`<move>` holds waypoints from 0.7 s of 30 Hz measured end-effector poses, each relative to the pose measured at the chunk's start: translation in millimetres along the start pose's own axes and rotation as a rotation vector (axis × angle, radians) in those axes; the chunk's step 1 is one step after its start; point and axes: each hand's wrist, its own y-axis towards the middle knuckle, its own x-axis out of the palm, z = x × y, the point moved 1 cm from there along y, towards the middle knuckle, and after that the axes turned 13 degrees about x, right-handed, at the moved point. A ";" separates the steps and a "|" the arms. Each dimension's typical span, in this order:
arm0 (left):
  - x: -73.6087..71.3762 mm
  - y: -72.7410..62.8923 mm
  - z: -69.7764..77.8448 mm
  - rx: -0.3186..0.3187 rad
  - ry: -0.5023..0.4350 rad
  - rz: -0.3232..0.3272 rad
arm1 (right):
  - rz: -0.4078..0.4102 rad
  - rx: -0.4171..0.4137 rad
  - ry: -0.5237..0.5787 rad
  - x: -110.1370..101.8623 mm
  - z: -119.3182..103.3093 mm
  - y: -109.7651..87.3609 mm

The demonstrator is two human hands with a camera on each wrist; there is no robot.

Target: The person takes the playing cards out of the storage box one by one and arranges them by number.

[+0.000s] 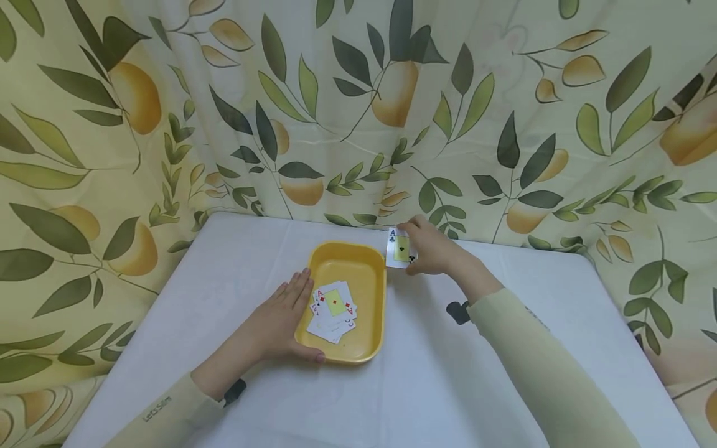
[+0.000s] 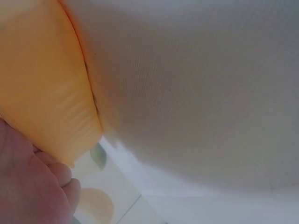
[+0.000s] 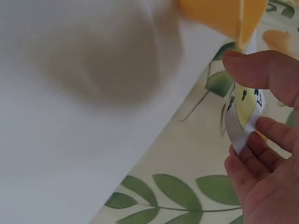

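Observation:
A yellow rectangular tray (image 1: 358, 356) stands on the white-covered table, with a loose pile of playing cards (image 1: 333, 311) in it, an ace of diamonds on top. My left hand (image 1: 282, 317) rests along the tray's left side, fingers straight against the rim and thumb at the near edge. In the left wrist view that hand (image 2: 37, 182) lies against the tray's outer wall (image 2: 46, 84). Beyond the tray's right rim, my right hand (image 1: 431, 249) pinches an ace of clubs (image 1: 399, 249) by its edges. The right wrist view shows this card (image 3: 244, 109) bowed between thumb and fingers.
White cloth (image 1: 448, 386) covers the table. A curtain (image 1: 358, 143) printed with leaves and fruit hangs behind its far edge and at the sides. Dark wrist devices (image 1: 458, 312) sit at both sleeve cuffs.

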 end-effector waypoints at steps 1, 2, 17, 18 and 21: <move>0.2 -0.3 -0.1 0.003 -0.001 0.006 | -0.004 0.010 -0.001 0.9 3.1 1.6; 0.4 -0.5 -0.2 0.003 -0.001 0.004 | -0.010 0.022 -0.001 2.0 6.1 3.4; 0.6 2.4 -0.3 0.004 0.010 0.010 | -0.109 0.065 -0.005 29.8 29.3 30.7; 0.5 2.4 0.0 0.001 0.011 0.006 | -0.114 0.064 -0.006 32.1 30.1 32.2; 0.0 2.1 1.2 -0.001 0.009 0.001 | -0.131 0.079 -0.013 38.1 32.3 35.5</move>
